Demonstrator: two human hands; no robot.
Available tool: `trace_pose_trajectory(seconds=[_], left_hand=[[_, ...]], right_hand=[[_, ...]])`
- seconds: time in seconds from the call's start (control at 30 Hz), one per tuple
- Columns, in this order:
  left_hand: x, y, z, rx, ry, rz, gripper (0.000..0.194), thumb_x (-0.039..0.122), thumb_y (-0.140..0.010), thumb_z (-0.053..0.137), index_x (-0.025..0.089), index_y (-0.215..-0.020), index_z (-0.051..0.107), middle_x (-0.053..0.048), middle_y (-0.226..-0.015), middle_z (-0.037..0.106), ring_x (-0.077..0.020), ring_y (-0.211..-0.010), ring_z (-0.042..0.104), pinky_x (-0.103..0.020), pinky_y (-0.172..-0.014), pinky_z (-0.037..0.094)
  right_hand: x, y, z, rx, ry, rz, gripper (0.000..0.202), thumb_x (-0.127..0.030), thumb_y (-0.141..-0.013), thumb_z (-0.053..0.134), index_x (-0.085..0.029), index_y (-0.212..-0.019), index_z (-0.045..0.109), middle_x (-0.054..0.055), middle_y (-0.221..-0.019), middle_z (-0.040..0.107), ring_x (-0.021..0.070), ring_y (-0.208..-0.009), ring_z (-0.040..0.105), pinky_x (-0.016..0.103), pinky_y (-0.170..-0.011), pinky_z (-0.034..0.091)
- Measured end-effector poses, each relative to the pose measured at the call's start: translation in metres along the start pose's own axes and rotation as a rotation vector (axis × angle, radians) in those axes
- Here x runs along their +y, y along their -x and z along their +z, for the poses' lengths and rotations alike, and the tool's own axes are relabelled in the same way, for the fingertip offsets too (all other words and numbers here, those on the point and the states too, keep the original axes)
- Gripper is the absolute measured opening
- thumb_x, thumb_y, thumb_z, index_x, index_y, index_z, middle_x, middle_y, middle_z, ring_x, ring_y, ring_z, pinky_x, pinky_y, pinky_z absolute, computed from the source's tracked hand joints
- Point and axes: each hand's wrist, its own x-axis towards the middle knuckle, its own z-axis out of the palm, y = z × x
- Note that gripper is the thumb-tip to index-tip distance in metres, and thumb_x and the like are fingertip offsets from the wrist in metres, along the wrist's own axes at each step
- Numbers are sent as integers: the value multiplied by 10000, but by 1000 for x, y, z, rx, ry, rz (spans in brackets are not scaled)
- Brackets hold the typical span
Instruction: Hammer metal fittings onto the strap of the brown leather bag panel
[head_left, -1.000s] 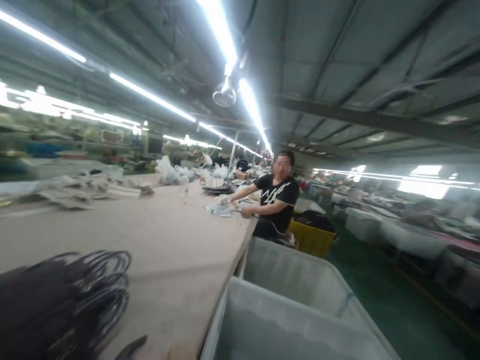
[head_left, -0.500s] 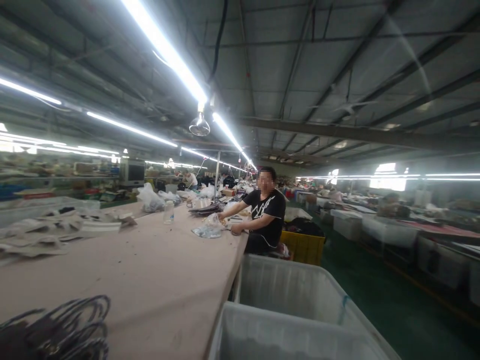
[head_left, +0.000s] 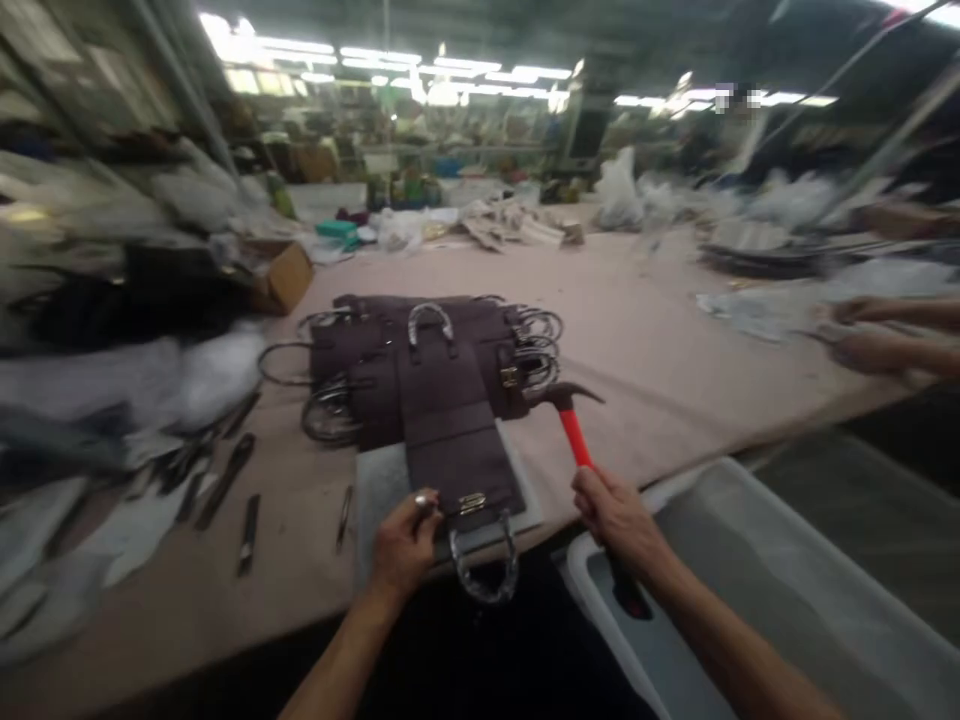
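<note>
My right hand is closed around a claw hammer with a red and black handle, its head up over the table. A dark brown bag panel with wrapped loop handles lies toward me on a grey slab. Near its front edge sits a gold clasp. My left hand pinches at the panel's left edge, close to the clasp; what is between the fingertips is too small to make out. More dark brown bag pieces lie stacked behind.
Dark hand tools and plastic wrap lie left, by a cardboard box. At right front stands a pale plastic bin. A co-worker's hands handle a clear bag at the right.
The view has swung left and down from the hall and the seated co-worker to the bag pieces. Both my hands and the hammer are now in sight.
</note>
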Motion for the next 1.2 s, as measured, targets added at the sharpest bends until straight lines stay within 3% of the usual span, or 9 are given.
trace_pose_trajectory(seconds=[0.13, 0.33, 0.57, 0.7, 0.77, 0.9, 1.0, 1.1, 1.2], left_hand=[[-6, 9, -13, 2, -6, -80, 134, 199, -888, 572, 209, -973, 675, -57, -1018, 766, -205, -955, 742, -329, -861, 626], [1, -1, -6, -2, 5, -95, 116, 201, -869, 578, 212, -916, 684, -43, -884, 754, -192, -820, 737, -297, -769, 619], [0, 2, -10, -19, -10, -106, 136, 197, -869, 577, 210, -946, 688, -56, -937, 752, -205, -897, 730, -321, -853, 609], [-3, 3, -9, -17, -56, -122, 120, 206, -868, 583, 217, -909, 695, -41, -836, 736, -197, -790, 720, -311, -782, 615], [-4, 4, -8, -13, -35, -108, 144, 197, -868, 587, 215, -963, 694, -56, -943, 760, -212, -888, 736, -332, -843, 618], [-2, 2, -9, -30, -30, -96, 145, 190, -864, 591, 212, -966, 691, -64, -984, 762, -218, -921, 737, -336, -867, 614], [-1, 0, -10, -57, -54, -100, 142, 181, -865, 582, 216, -930, 703, -52, -887, 756, -208, -841, 735, -312, -801, 616], [-4, 2, -9, -60, -47, -110, 166, 196, -879, 582, 215, -984, 708, -64, -968, 771, -217, -912, 744, -326, -840, 619], [-9, 5, -7, -45, -16, -117, 177, 236, -898, 587, 205, -1035, 693, -80, -1085, 768, -229, -1009, 740, -366, -922, 612]], right_hand=[[-34, 0, -6, -10, 192, -269, 429, -572, -1013, 385, -234, -761, 466, -46, -549, 451, 125, -459, 422, 264, -467, 309], [-65, 8, 4, -164, 628, -640, 382, -395, -1068, 302, -233, -765, 467, -28, -543, 512, 134, -415, 390, 310, -487, 190], [-83, 11, -6, 176, 524, -913, 303, -310, -1085, 334, -229, -843, 498, -36, -565, 504, 132, -416, 388, 305, -462, 232], [-79, 8, -8, -76, 705, -830, 372, -324, -1082, 302, -244, -747, 442, -48, -496, 454, 129, -373, 343, 315, -435, 167], [-83, 8, -11, -59, 660, -793, 353, -357, -1078, 334, -245, -764, 449, -43, -516, 479, 125, -387, 371, 305, -442, 195], [-89, 14, -10, 165, 505, -867, 284, -308, -1077, 351, -236, -839, 487, -22, -573, 528, 131, -433, 439, 292, -475, 268], [-81, 14, -8, -1, 635, -897, 336, -270, -1069, 316, -241, -757, 436, -40, -505, 465, 129, -378, 364, 314, -446, 172], [-66, 7, -17, -180, 666, -672, 337, -365, -1058, 345, -240, -758, 437, -44, -503, 452, 131, -386, 333, 315, -462, 151], [-39, -8, -27, -174, 481, -355, 387, -489, -1020, 355, -239, -732, 423, -28, -545, 471, 138, -463, 406, 286, -491, 261]])
